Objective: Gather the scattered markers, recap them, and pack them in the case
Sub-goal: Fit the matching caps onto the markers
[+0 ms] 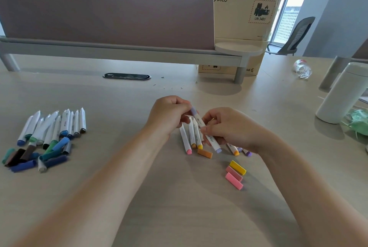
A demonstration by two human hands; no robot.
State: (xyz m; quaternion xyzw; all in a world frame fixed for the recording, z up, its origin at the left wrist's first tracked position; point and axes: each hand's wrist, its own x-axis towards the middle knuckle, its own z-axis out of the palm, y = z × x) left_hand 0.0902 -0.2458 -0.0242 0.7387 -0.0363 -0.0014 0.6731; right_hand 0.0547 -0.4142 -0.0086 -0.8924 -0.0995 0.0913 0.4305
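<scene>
Both hands hold one white marker with lilac ends (201,122) above the desk centre. My left hand (169,115) pinches its upper lilac end, and my right hand (229,127) grips the barrel lower down. Under them lie several white markers with pink, orange and yellow ends (192,137). An orange cap (205,153) rests just below them. Yellow and pink caps (236,174) lie to the lower right. At the far left is a row of several blue and green markers (53,127) with a heap of dark caps (33,157) in front. No case is in view.
A white tumbler (342,93) stands at the right beside green crumpled material (358,125). A plastic bottle (302,68) lies at the back right. A raised shelf with a mauve divider (107,16) and stacked cardboard boxes (245,16) line the back.
</scene>
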